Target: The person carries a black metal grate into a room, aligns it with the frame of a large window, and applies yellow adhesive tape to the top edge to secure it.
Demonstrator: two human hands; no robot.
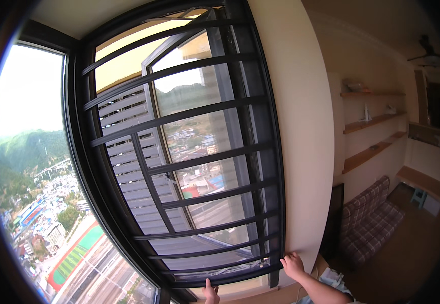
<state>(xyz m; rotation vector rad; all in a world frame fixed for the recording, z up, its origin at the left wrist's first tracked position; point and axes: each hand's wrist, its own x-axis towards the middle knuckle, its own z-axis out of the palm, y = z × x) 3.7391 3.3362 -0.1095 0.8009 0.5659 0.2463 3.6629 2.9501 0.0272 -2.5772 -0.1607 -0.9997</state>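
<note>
The left hand (211, 293) is at the near edge, a digit raised against the bottom rail (240, 277) of a black window grille (205, 160); the rest is cut off, so I cannot tell whether it grips. To its right, the right hand (293, 265) grasps the grille's frame at the near right corner, fingers bent onto the edge. The grille stands in front of both hands, its dark bars running across the window opening.

Just beyond the bars, a glazed sash (158, 119) stands swung outward, with grey louvre slats (129, 167) to its left. A cream wall (301, 126) borders the grille on the right; farther right are a plaid sofa (372, 213), wooden shelves (374, 122) and a ceiling fan (427, 54). Far left, through a fixed pane, lie a green sports field (78, 248), buildings whose lettering is too small to read, and hazy green hills (32, 147).
</note>
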